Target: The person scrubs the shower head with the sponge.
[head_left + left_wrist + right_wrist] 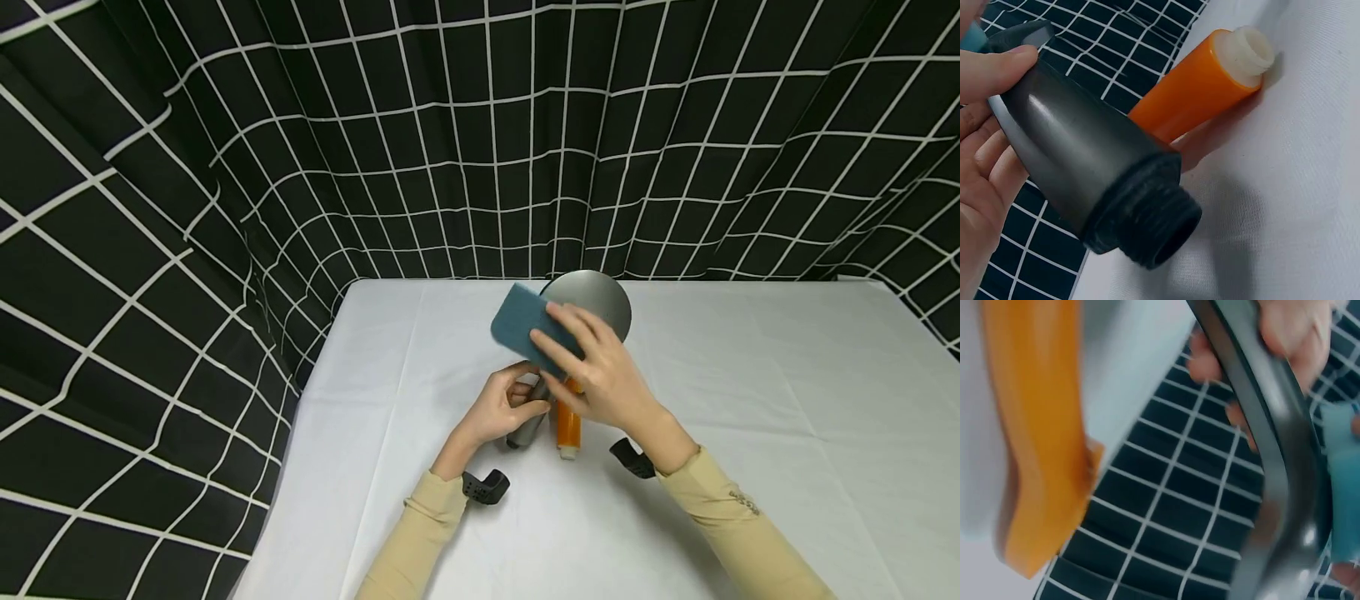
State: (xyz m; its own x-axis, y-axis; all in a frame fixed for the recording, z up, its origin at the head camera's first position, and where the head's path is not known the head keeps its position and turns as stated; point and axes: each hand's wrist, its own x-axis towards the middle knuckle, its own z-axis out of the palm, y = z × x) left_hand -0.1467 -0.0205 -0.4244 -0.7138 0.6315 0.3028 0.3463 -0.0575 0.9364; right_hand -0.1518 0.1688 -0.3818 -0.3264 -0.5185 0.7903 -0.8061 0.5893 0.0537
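My left hand (498, 408) holds a dark grey handle (528, 427) with its thumb and fingers. In the left wrist view the grey handle (1085, 137) ends in a hollow black threaded neck (1163, 225). My right hand (603, 375) grips a blue rectangular sponge (517, 321), fingers spread over its upper face. The sponge (1342, 487) is against the bent grey piece (1285, 444) in the right wrist view. A grey round disc (592, 292) shows behind the sponge; whether it joins the handle is hidden. An orange handle (568, 425) with a whitish threaded neck stands alongside.
A white cloth (750, 375) covers the table. Black curtains (465, 125) with a white grid hang behind and at the sides. Black wrist mounts (487, 487) sit below both hands.
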